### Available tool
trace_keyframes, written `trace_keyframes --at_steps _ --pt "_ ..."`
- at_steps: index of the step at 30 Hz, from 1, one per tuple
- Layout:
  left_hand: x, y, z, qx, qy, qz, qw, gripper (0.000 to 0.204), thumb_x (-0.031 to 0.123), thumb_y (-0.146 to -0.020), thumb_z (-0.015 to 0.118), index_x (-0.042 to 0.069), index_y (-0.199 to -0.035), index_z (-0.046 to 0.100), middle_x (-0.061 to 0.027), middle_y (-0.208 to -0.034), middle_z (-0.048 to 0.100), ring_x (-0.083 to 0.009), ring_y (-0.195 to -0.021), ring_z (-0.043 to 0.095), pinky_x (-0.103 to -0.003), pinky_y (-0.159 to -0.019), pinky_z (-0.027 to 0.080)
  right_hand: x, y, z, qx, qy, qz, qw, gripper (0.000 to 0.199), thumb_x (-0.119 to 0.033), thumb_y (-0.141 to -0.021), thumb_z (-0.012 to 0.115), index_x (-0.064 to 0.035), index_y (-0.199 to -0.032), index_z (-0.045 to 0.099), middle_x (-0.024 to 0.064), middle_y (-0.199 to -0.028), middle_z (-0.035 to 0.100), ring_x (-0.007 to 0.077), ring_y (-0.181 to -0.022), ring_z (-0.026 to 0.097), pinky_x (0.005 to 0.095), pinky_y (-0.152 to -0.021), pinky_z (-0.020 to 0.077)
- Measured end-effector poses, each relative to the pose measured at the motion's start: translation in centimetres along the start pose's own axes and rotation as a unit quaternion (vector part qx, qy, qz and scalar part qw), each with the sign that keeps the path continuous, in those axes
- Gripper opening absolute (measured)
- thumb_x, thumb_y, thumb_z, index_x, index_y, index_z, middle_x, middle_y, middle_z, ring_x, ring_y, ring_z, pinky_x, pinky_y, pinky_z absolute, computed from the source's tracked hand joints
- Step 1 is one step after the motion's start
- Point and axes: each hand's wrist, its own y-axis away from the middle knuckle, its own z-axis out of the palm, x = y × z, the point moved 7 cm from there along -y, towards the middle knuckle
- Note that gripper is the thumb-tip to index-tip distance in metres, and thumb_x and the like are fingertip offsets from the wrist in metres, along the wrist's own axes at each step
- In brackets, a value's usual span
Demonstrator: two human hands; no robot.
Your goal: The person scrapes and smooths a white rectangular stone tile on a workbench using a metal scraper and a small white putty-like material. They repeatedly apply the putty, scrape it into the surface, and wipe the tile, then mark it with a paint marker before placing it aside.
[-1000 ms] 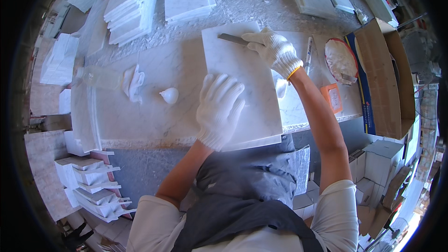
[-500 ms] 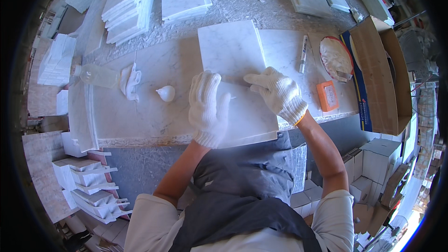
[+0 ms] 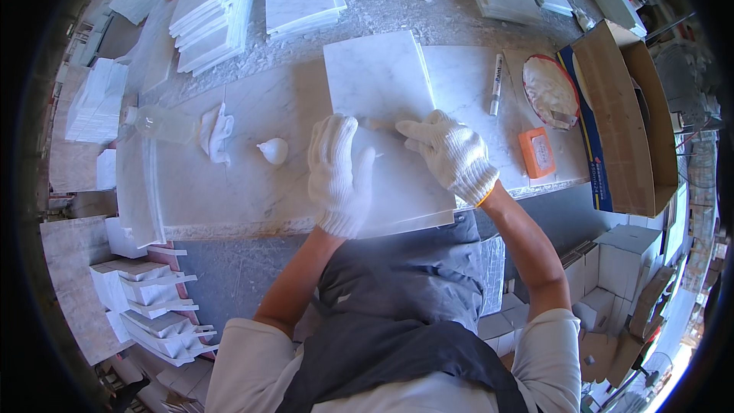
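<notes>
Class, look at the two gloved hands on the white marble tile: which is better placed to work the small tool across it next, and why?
Probably the right hand: its fingers rest at the tool. The left hand lies flat on the marble tile.

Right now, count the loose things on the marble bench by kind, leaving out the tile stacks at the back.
Tile under the gloved hands: 1
Marker pen: 1
Round dish of white paste: 1
Orange block: 1
Plastic bottle: 1
White rag: 1
Small white lump: 1
Total: 7
</notes>
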Motion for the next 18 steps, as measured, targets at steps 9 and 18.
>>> trace_keyframes --at_steps 9,18 --pt "0.01 0.06 -0.04 0.005 0.009 -0.004 1.0 0.057 0.01 -0.087 0.078 0.005 -0.141 0.06 -0.0165 -0.143 0.061 -0.0424 -0.135 0.054 -0.049 -0.113 0.045 -0.35 0.58 -0.23 0.034 0.007 -0.035 0.999 0.031 -0.019 -0.092 0.074 -0.0149 -0.122 0.078 0.0139 -0.097 0.07 0.0334 -0.084 0.07 0.0409 -0.078 0.0563" --pt "0.25 0.08 -0.45 0.023 -0.007 0.016 1.0 0.058 0.01 -0.087 0.078 0.005 -0.142 0.059 -0.0161 -0.14 0.062 -0.0428 -0.134 0.056 -0.05 -0.113 0.045 -0.58 0.39 -0.14 0.036 0.017 -0.055 0.998 0.031 -0.021 -0.093 0.073 -0.0178 -0.123 0.078 0.0152 -0.096 0.07 0.0344 -0.083 0.07 0.0412 -0.078 0.0565"
